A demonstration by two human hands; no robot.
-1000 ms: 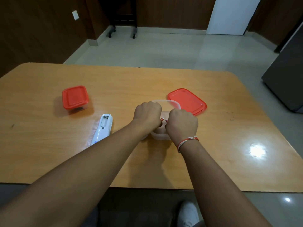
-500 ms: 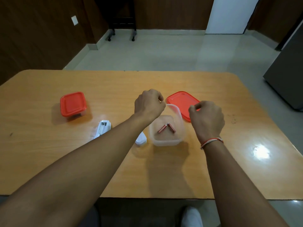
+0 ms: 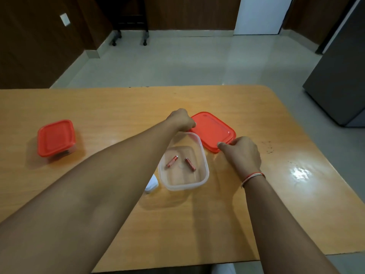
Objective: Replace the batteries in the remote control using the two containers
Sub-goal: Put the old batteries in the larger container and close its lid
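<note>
An open clear container (image 3: 203, 155) stands mid-table with two red batteries (image 3: 172, 161) (image 3: 190, 164) lying in it. Its loose red lid (image 3: 214, 131) lies flat just behind and to the right. My left hand (image 3: 180, 119) curls at the lid's far left corner. At the lid's near edge my right hand (image 3: 242, 153) pinches with the thumb on top. A second container with a red lid on it (image 3: 56, 138) sits at the left. A small white piece (image 3: 151, 184) shows beside the open container. My left forearm hides the remote.
The wooden table (image 3: 197, 224) has its near edge just below my arms and its right edge by a bright glare spot (image 3: 300, 173). A grey cabinet (image 3: 339, 76) stands on the floor to the right. Wheeled furniture legs (image 3: 130, 39) are far back.
Both hands left the open container, with the two batteries lying inside, and moved up and right to the edges of the loose red lid. The camera shifted closer.
</note>
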